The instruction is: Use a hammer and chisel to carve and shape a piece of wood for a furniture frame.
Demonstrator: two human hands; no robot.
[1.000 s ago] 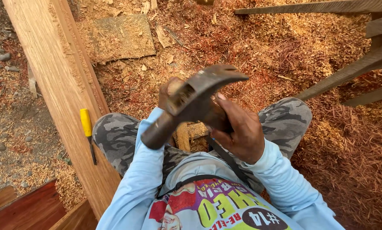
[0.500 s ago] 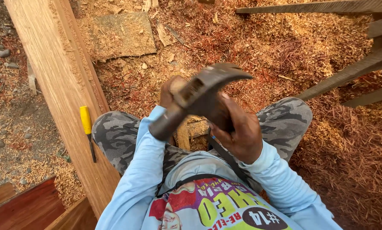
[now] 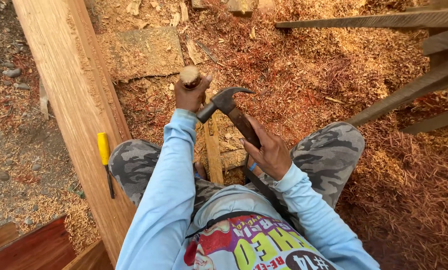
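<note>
The right hand (image 3: 270, 152) is wrapped tight around a claw hammer (image 3: 230, 109); the left hand (image 3: 189, 96) clenches a round-topped wooden handle (image 3: 189, 75) upright between the knees, over sawdust (image 3: 304, 65). A square blow would serve best. 1 yellow screwdriver (image 3: 104, 159) rests on the beam (image 3: 79, 115).

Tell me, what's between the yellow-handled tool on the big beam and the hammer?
In the head view, the left arm's light blue sleeve and a camouflage-clad knee lie between the yellow-handled tool and the hammer.
</note>
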